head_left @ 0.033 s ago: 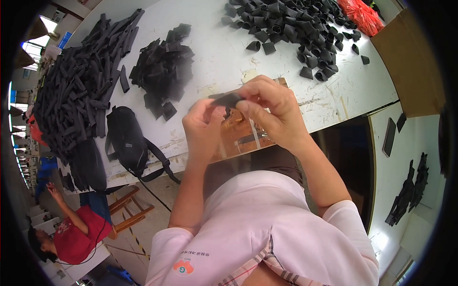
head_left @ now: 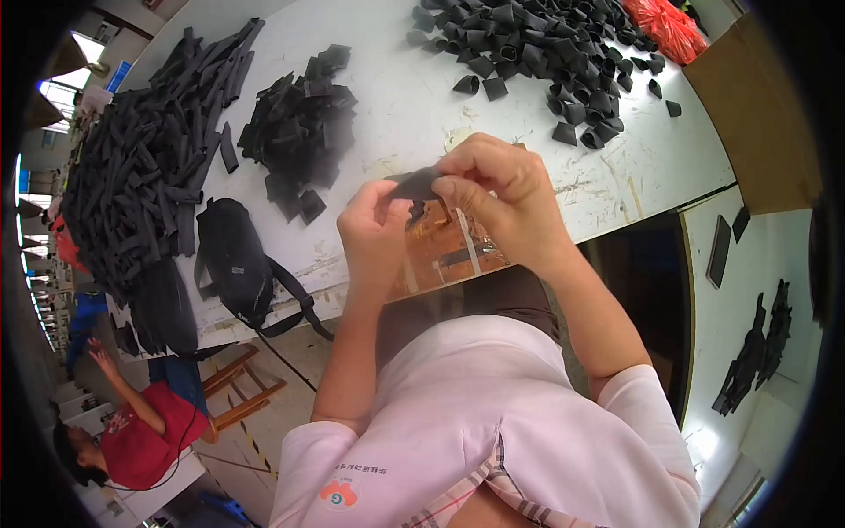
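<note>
Over the near edge of the white table, my left hand (head_left: 373, 224) and my right hand (head_left: 503, 201) meet on a small black fabric piece (head_left: 414, 186). The thumb and fingers of my left hand grip its left part. My right hand pinches its right end between thumb and fingers, and those fingers hide part of it. Below the piece lies a brown, tape-covered board (head_left: 437, 242) at the table edge. Beyond my left hand sits a pile of flat black pieces (head_left: 295, 123).
Black strips (head_left: 132, 158) are heaped at the left, beside a black strapped bag (head_left: 233, 264). Black rolled loops (head_left: 528, 44) spread across the far side of the table (head_left: 396, 97). A red plastic bag (head_left: 664, 31) and a cardboard box (head_left: 753, 114) stand right. A person in red (head_left: 141, 431) sits lower left.
My right hand has shifted slightly up, and the black fabric piece has tilted, showing more of its flat face. My left hand stays nearly in place.
</note>
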{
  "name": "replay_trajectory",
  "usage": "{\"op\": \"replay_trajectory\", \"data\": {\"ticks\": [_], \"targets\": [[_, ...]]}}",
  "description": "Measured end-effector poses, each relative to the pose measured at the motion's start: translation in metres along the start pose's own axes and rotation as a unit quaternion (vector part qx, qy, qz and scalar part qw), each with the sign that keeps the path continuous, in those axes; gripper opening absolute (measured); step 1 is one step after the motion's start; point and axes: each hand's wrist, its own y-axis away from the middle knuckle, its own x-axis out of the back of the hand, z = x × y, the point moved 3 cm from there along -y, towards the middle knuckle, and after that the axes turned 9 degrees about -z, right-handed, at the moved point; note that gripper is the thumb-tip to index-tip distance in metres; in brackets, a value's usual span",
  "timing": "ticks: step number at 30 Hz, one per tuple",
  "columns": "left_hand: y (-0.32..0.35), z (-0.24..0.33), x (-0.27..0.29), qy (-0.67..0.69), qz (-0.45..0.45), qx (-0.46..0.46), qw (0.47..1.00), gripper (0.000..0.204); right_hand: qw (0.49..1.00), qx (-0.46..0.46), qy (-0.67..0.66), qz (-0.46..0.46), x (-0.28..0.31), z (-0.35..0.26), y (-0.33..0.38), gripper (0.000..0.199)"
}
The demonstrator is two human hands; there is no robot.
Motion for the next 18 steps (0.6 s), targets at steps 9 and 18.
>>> {"op": "replay_trajectory", "data": {"ticks": [9, 18], "targets": [[-0.034, -0.053, -0.025, -0.525, -0.052, 0.084, 0.845, 0.020, 0.936, -0.213, -0.197, 0.201, 0.053, 0.058, 0.009, 0.027], [-0.032, -0.071, -0.010, -0.494, -0.113, -0.082, 0.858, 0.008, 0.892, -0.370, -0.259, -0.009, -0.023, 0.069, 0.080, 0.022]]}}
